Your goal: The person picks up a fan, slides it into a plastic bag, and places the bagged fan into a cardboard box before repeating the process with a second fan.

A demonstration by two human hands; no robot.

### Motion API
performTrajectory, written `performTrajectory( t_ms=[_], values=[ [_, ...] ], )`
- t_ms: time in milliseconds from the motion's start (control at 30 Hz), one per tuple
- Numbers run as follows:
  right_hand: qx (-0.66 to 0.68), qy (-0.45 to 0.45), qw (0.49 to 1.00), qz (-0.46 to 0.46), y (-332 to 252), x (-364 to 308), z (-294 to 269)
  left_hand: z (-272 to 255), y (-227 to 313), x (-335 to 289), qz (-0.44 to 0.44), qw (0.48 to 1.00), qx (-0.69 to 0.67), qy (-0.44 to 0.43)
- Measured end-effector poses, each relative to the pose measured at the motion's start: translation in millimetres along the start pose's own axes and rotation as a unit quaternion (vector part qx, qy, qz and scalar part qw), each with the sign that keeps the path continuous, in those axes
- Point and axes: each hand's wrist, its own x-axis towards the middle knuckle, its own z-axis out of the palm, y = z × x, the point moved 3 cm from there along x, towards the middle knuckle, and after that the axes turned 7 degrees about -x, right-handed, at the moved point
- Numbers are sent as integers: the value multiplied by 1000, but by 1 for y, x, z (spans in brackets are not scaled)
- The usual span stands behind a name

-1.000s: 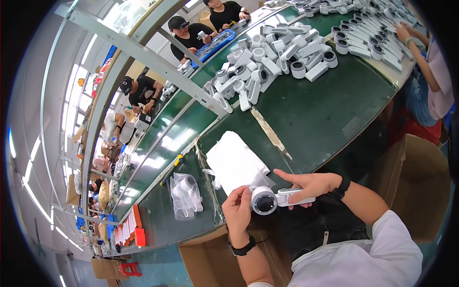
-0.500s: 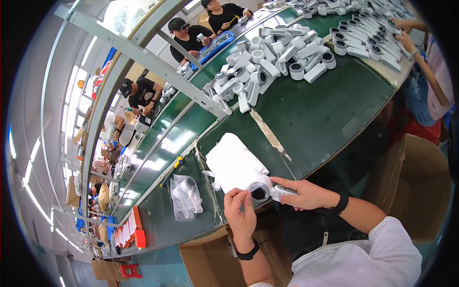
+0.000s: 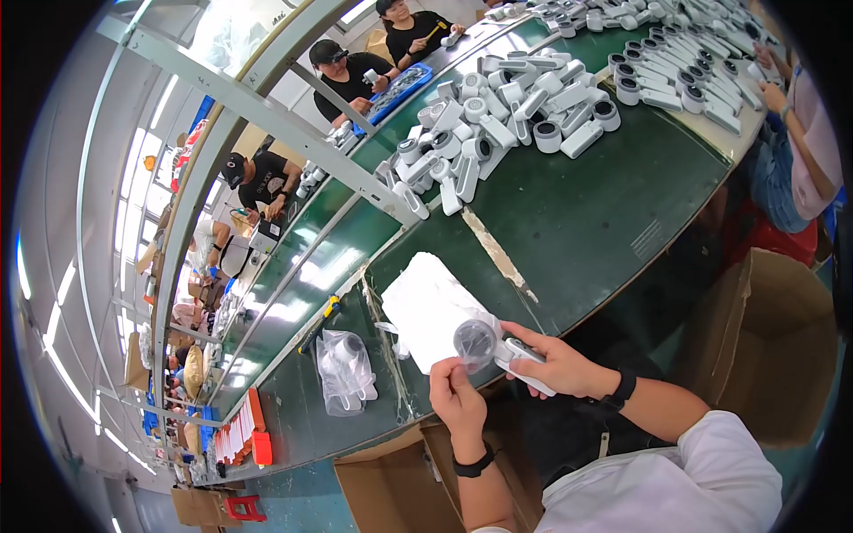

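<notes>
My right hand (image 3: 569, 367) is closed round the handle of a white handheld device with a round head (image 3: 474, 340). A thin clear plastic bag (image 3: 484, 357) seems to cover that head, its film clouding the dark round face. At the head's lower edge, my left hand (image 3: 459, 404) is closed in a pinch on the film; the fingertips partly hide it. Under and beyond the device lies a stack of white plastic bags or sheets (image 3: 431, 302) on the green table (image 3: 577, 231). Left of the stack rests a similar device in a clear bag (image 3: 345, 373).
A yellow-and-black utility knife (image 3: 330, 308) lies near a metal frame post (image 3: 302, 129). Many white devices (image 3: 498, 115) are heaped at the back, with rows (image 3: 675, 80) at far right. Cardboard boxes (image 3: 782, 355) stand below the table edge. Co-workers (image 3: 346, 80) sit across and at right.
The round head has turned and risen slightly, and film now veils its dark face. My left hand has shifted a little right and down, still pinching.
</notes>
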Motion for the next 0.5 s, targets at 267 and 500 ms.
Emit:
performTrajectory(
  t_ms=[267, 500],
  values=[
    [9, 15, 1000, -3, 4, 5, 5, 11, 7, -2, 60, 995, 77, -28],
    [-76, 113, 985, -105, -2, 11, 4, 32, 39, -11, 165, 971, 133, -112]
  ],
)
